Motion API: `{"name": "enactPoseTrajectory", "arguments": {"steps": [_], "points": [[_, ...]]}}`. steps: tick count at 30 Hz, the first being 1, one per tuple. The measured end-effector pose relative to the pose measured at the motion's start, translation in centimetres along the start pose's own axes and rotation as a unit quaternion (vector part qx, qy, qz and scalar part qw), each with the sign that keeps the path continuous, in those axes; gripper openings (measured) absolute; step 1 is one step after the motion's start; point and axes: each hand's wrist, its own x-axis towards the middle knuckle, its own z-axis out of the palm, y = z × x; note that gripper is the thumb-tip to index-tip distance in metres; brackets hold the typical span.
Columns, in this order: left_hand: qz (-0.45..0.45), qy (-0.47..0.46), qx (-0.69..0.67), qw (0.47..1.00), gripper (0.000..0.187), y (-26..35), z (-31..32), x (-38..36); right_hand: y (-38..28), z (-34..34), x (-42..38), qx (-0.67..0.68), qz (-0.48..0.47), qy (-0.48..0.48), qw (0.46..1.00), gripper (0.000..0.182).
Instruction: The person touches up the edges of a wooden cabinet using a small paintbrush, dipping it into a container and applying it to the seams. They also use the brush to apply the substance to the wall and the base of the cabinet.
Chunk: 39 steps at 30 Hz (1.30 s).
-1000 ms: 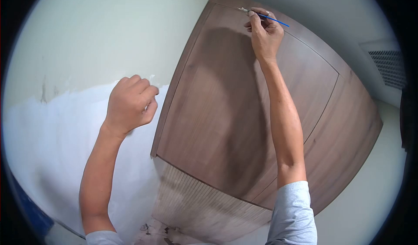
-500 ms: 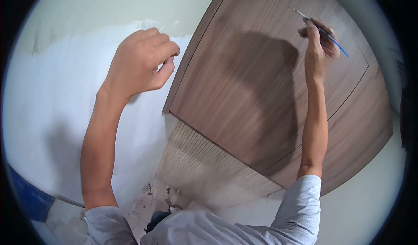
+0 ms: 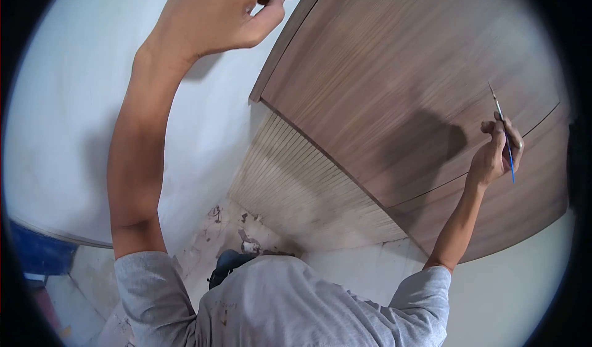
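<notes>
My right hand (image 3: 498, 150) holds a thin paintbrush (image 3: 509, 156) with a blue handle, pinched between thumb and fingers. The fine bristle tip points up, over the wood-grain panel (image 3: 370, 69), and the hand's shadow falls on the panel to its left. High at the top of the view, partly cut off by its edge, my left hand (image 3: 228, 14) is raised in front of the white wall (image 3: 61, 131). Its fingers curl toward the thumb in a pinch, near the panel's left edge; I cannot tell what, if anything, is between them.
Below the wood panel is a pale ribbed panel (image 3: 308, 180) that slants down to the floor. The floor (image 3: 203, 236) has scattered stains and debris, and a dark shoe (image 3: 228, 264) shows beside my grey shirt. A blue container (image 3: 40, 251) stands at the lower left.
My right hand has moved down and to the right with the paintbrush, which is now more upright. My left hand has risen toward the top edge. The view has shifted.
</notes>
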Motion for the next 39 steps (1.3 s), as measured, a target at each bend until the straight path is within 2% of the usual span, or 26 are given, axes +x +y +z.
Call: {"name": "enactPoseTrajectory", "arguments": {"steps": [6, 10, 17, 22, 24, 29, 34, 39], "points": [[0.022, 0.010, 0.007, 1.000, 0.005, -0.2, -0.9, 0.4, -1.0, 0.3, -2.9, 0.001, -0.014, -0.049, 0.999, 0.014], [0.015, 0.013, -0.003, 1.000, 0.006, -0.6, -0.6, 0.2, -1.7, 0.5, -4.0, 0.048, 0.000, -0.042, 0.998, 0.014], [0.015, 0.010, -0.002, 1.000, 0.009, -0.8, -0.4, 0.3, -1.8, 1.1, -8.0, 0.030, 0.038, -0.043, 0.998, 0.014], [0.009, 0.013, -0.008, 1.000, 0.010, -0.8, -0.5, 0.1, -2.7, 7.3, -12.4, 0.015, 0.084, -0.122, 0.989, 0.017], [0.012, 0.013, -0.019, 1.000, 0.009, -0.9, -0.6, 0.1, -2.7, 10.5, -13.7, -0.004, -0.017, -0.167, 0.986, 0.015], [0.032, 0.001, -0.004, 0.999, 0.007, -0.3, -1.1, 0.2, -2.8, 18.5, -16.7, 0.017, -0.059, -0.216, 0.975, 0.016], [0.023, 0.003, -0.014, 1.000, 0.007, -0.4, -0.9, 0.1, -0.8, 24.6, -19.6, 0.038, -0.055, -0.245, 0.967, 0.015], [-0.027, -0.015, -0.065, 0.997, 0.007, -1.2, 0.0, -0.2, 0.4, 28.7, -21.8, 0.006, -0.098, -0.255, 0.962, 0.018]]}}
